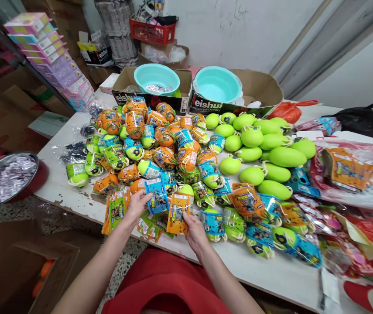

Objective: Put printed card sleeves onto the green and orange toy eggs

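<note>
My left hand (136,208) pinches a blue printed packet (157,196) by its left edge, held above the table. Close beside it, my right hand (195,231) grips an orange printed packet (177,214) near its lower right corner. Under and around both hands lie more flat packets; a stack of green and orange packets (117,211) sits left of my left hand. Beyond them spreads a heap of plastic-wrapped egg shapes with orange, blue and green wraps (163,157). Bare lime-green egg-shaped pieces with pale cords (251,137) lie to the right.
Two turquoise basins (217,93) rest in cardboard boxes (254,76) at the table's back. A metal bowl (35,174) of small sachets stands left. Stacked pastel boxes (53,56) rise behind it. Plastic bags with orange packets (346,170) crowd the right side.
</note>
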### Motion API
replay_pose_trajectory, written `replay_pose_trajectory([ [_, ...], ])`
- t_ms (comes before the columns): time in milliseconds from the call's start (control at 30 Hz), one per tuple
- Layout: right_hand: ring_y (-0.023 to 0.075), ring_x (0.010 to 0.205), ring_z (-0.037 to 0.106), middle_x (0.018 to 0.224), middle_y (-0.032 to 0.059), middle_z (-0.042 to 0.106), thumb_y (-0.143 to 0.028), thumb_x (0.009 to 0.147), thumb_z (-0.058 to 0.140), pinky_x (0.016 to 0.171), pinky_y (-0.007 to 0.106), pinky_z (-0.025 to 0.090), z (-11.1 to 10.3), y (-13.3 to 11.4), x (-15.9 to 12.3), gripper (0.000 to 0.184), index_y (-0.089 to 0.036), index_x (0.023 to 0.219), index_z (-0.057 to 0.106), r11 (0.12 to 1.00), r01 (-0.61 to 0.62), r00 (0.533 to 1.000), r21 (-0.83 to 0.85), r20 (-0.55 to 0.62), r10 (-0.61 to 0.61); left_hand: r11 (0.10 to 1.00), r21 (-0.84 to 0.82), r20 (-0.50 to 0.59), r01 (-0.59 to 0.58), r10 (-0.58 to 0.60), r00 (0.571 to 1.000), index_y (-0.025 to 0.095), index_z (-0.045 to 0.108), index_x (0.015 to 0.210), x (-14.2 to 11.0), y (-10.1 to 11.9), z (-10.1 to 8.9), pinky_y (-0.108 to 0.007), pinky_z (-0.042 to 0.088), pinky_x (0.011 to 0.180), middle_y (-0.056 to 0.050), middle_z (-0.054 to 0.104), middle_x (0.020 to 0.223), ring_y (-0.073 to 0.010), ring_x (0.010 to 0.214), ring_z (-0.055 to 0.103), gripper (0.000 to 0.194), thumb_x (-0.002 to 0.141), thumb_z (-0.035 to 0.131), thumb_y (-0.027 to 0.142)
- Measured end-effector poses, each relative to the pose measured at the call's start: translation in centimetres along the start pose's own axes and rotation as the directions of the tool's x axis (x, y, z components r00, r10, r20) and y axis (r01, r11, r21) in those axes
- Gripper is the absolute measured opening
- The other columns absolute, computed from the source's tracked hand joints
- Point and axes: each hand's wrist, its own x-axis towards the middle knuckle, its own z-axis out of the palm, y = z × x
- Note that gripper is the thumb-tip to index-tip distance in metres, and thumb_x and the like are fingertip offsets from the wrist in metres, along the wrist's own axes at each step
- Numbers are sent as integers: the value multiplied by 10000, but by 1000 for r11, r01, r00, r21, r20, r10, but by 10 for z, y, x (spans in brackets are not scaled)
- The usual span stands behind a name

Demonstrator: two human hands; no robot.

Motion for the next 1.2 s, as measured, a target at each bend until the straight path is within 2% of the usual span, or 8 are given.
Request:
replay_pose_trajectory([
  [200,281,766,648,645,56,681,-537,506,752,657,361,516,14,53,12,425,-154,661,652,971,41,988,-234,-137,-75,992,124,25,-35,32,999,173,499,658,-1,-9,-25,-219,350,513,36,502,589,-115,539,466,346,677,569,512],
  [400,272,1221,420,1237,115,558,-455,623,724,1017,366,337,25,35,-15,553,-186,1094,618,839,258,894,-479,-211,-395,928,349,100,-126,97,990,190,461,582,-12,-8,-24,-228,298,549,55,416,545,-123,566,407,291,741,514,428],
  [567,226,750,619,814,69,694,-522,652,690,684,313,491,43,-1,-25,416,-149,837,699,888,218,976,-405,100,-194,877,426,204,-221,145,968,203,474,591,-25,3,-3,-244,279,577,46,441,552,-138,569,414,276,785,490,398],
  [667,157,505,539,574,36,635,-543,611,704,503,263,433,48,-12,-17,420,-127,643,656,886,199,980,-418,88,-178,868,437,189,-237,169,967,204,481,587,-28,6,9,-250,274,575,37,443,548,-142,554,407,308,812,455,414],
  [867,145,483,500,533,16,609,-472,621,681,477,240,371,27,-39,-5,328,-149,605,626,784,299,942,-544,36,-334,889,396,115,-228,198,973,195,454,556,-26,11,20,-242,273,540,38,417,527,-135,546,403,353,822,431,426],
  [1000,169,572,518,585,21,630,-347,673,628,539,240,356,7,-69,-7,178,-185,601,638,623,402,860,-671,44,-508,971,120,214,-209,180,960,176,545,601,-33,25,39,-235,354,561,24,520,580,-143,598,474,346,778,520,473],
  [1100,170,582,523,596,17,644,-277,687,607,553,232,343,-5,-86,-14,136,-208,576,644,509,467,810,-723,119,-574,964,-264,349,-18,113,930,159,655,827,-44,40,70,-278,448,709,-28,659,779,-178,748,571,295,742,619,439],
  [1200,173,574,553,608,6,672,-237,670,628,559,229,365,-23,-110,-18,97,-224,585,673,433,533,788,-727,240,-567,920,-374,431,117,61,900,149,672,887,-53,57,106,-291,486,703,-48,693,788,-181,725,614,329,680,712,401],
])
